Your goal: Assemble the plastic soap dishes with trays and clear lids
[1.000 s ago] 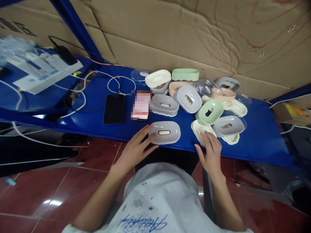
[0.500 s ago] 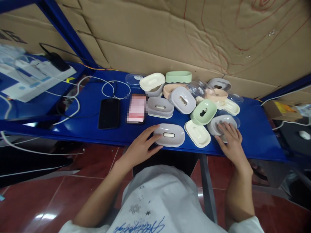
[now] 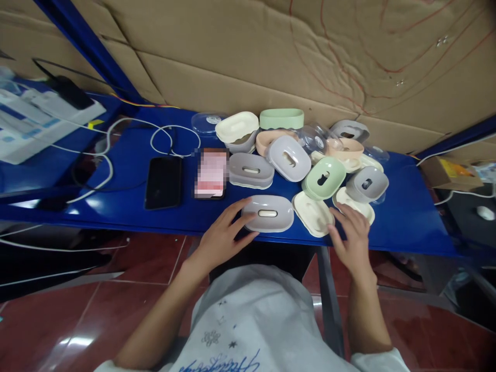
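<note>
Both spread: left grip [image 3: 222, 232] at grey dish [image 3: 269, 222], right grip [image 3: 353, 236] at cream tray [image 3: 312, 214]; nudges could push either off desk [image 3: 411, 212].

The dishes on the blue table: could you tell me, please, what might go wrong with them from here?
The front gray dish at the left hand lies close to the front edge of the blue table; a push could send it over.
The cream tray between the hands is also near that edge, so the right hand might knock it off.
</note>
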